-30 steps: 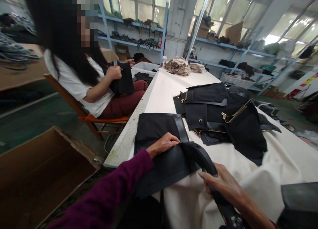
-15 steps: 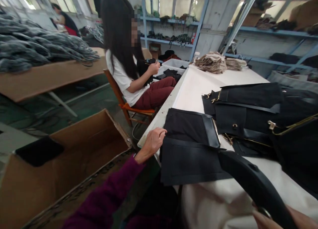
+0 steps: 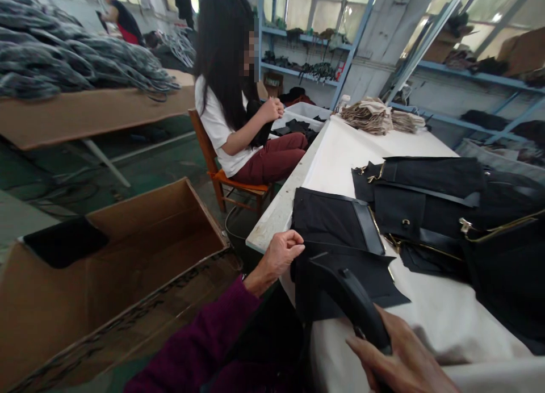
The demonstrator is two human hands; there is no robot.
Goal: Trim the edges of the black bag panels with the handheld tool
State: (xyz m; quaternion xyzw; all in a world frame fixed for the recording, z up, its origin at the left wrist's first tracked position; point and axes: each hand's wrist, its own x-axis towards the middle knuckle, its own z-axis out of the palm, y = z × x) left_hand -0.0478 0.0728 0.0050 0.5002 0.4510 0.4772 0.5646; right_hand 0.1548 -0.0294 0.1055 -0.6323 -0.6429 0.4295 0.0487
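Observation:
My left hand (image 3: pixel 277 260) is at the table's near left edge, thumb and fingers pinched on the left edge of a flat black fabric panel (image 3: pixel 385 282). Above it lies another black fabric panel (image 3: pixel 327 216) with a smooth band and gold-coloured edging at its right end. My right hand (image 3: pixel 398 347) is wrapped around a black curved handheld tool (image 3: pixel 347 293) with a button on top; its exact kind is unclear. The tool's front end lies over the left part of the lower panel and hides some of it.
More black fabric pieces with gold zips (image 3: pixel 430 211) cover the right of the white-topped table (image 3: pixel 340 154). Brown cloth bundles (image 3: pixel 368 116) lie at the far end. An open cardboard box (image 3: pixel 140 234) stands on the floor at left. A co-worker sits on a wooden chair (image 3: pixel 206 149) beyond.
My right hand has brought the black tool left over the lower panel, from the panel's right end. The left hand keeps its hold at the edge. The view has shifted slightly.

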